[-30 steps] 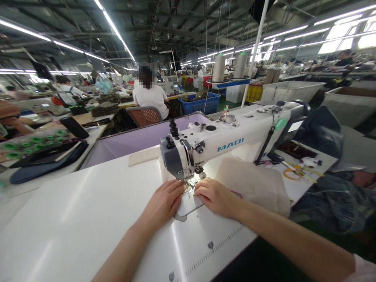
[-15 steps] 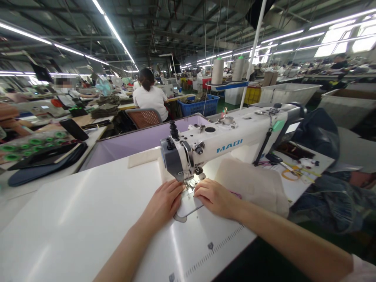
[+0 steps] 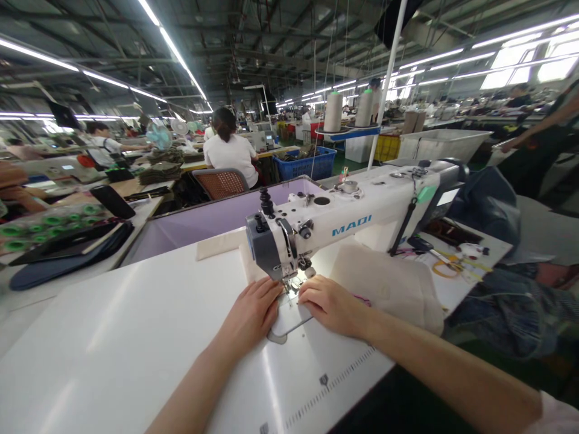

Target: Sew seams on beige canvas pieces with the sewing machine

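My left hand (image 3: 254, 310) rests on the white table (image 3: 149, 337), its fingers bent and close together at the left of the needle area of the sewing machine (image 3: 353, 211). On the other side of the presser foot (image 3: 294, 283), my right hand (image 3: 332, 304) is curled, fingertips down. What the fingers of either hand pinch is too small and hidden to make out. Beige fabric (image 3: 384, 280) lies under the machine arm beside my right hand. A narrower beige strip (image 3: 221, 245) lies behind my left hand.
Scissors (image 3: 446, 259) and small tools lie on the table's right end. Two thread cones (image 3: 333, 111) stand behind the machine. A seated person (image 3: 230, 147) faces away beyond the lilac bin (image 3: 203, 220). Another person's arm (image 3: 538, 129) shows at far right.
A person has come into view at the far right, beside the grey carts. The view has shifted slightly. Both my hands stay in place at the presser foot.
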Demonstrator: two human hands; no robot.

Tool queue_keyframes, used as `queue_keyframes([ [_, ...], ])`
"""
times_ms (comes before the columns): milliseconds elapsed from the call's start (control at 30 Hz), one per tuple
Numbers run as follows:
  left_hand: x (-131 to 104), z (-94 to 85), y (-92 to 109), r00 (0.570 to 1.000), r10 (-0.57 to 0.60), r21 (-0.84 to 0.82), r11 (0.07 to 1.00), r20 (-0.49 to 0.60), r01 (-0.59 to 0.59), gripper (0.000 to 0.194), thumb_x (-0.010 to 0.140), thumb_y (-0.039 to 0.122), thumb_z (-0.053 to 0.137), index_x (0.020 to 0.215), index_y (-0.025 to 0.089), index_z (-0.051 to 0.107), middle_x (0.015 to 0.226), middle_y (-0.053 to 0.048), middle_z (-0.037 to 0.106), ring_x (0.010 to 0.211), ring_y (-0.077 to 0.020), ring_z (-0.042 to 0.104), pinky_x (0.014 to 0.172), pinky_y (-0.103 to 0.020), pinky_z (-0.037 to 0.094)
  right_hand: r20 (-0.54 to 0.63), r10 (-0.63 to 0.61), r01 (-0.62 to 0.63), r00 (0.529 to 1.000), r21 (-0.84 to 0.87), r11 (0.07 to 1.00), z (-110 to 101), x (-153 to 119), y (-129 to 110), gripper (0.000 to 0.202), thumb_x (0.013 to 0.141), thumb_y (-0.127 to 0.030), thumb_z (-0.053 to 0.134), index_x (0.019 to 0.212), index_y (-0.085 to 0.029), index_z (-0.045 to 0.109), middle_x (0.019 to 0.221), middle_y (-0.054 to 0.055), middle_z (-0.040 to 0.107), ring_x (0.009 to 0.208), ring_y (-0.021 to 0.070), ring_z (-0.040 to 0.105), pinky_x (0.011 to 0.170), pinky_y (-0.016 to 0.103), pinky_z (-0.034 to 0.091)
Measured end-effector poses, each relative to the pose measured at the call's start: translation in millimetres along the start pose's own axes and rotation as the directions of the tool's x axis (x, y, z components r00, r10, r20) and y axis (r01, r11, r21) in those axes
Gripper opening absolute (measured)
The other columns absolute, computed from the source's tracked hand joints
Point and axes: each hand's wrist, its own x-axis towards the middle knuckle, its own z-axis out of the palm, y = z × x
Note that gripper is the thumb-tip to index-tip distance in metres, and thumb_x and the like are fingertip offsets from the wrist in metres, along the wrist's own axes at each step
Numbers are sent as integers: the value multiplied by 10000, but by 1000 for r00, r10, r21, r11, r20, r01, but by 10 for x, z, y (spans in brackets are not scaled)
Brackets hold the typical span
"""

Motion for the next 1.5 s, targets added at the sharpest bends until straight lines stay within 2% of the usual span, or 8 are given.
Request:
queue_keyframes([
  [433,-1,-5,-6,1000,21,-6,1000,6,-21,298,1013,237,441,1234,184,634,1260,-89,676,1147,-253,605,1006,-434,513,-2,-4,4,1000,7,1000,-4,3,-10,147,934,-64,574,930,-163,682,1007,68,709,971,214,602,922,366,485],
  [967,-20,14,-12,1000,-8,43,999,8,8,335,1001,254,453,1283,194,624,1297,-79,673,1205,-264,584,1018,-444,499,0,-8,8,1000,-3,1000,-20,11,-24,150,930,-63,573,915,-169,677,997,71,711,961,217,607,914,372,487],
  [1067,-18,-65,67,998,-40,81,996,46,37,330,1003,286,463,1270,195,635,1271,-92,677,1149,-278,595,945,-453,526,-8,-7,7,1000,0,1000,-12,7,-16,154,929,-60,566,912,-166,676,994,71,712,958,219,604,906,371,493],
  [1133,-17,-139,165,993,-64,95,994,102,54,301,1001,328,481,1194,197,672,1207,-98,685,1069,-282,607,885,-456,539,-9,-3,3,1000,6,1000,-5,3,-8,161,936,-63,554,918,-167,676,999,72,709,965,218,602,910,372,494],
  [1233,-25,-222,338,978,-59,55,997,200,49,281,1003,353,481,1075,193,701,1098,-98,674,982,-269,605,836,-445,549,-26,13,-13,1000,12,1000,1,-1,1,165,947,-75,541,938,-170,675,1005,76,705,969,216,599,915,376,497],
  [1300,-36,-239,431,972,-55,27,998,230,50,263,997,332,488,1075,189,694,1075,-98,659,977,-269,603,825,-443,555,-55,19,-18,998,17,1000,-3,-2,1,163,945,-74,540,958,-165,675,1015,84,703,969,217,599,912,377,501],
  [1400,-49,-222,488,979,-46,9,999,199,46,241,966,303,545,1138,187,669,1149,-107,648,1061,-288,600,888,-470,552,-54,-6,7,999,17,1000,-22,-3,-11,174,946,-73,541,984,-166,683,1030,83,703,977,214,601,915,377,498],
  [1500,-56,-190,471,988,-17,-13,1000,153,19,245,948,290,580,1158,190,658,1187,-108,654,1121,-291,605,953,-475,544,13,-52,52,999,-4,999,-44,-7,-25,198,945,-74,547,1015,-177,701,1047,70,709,985,209,597,931,380,485],
])
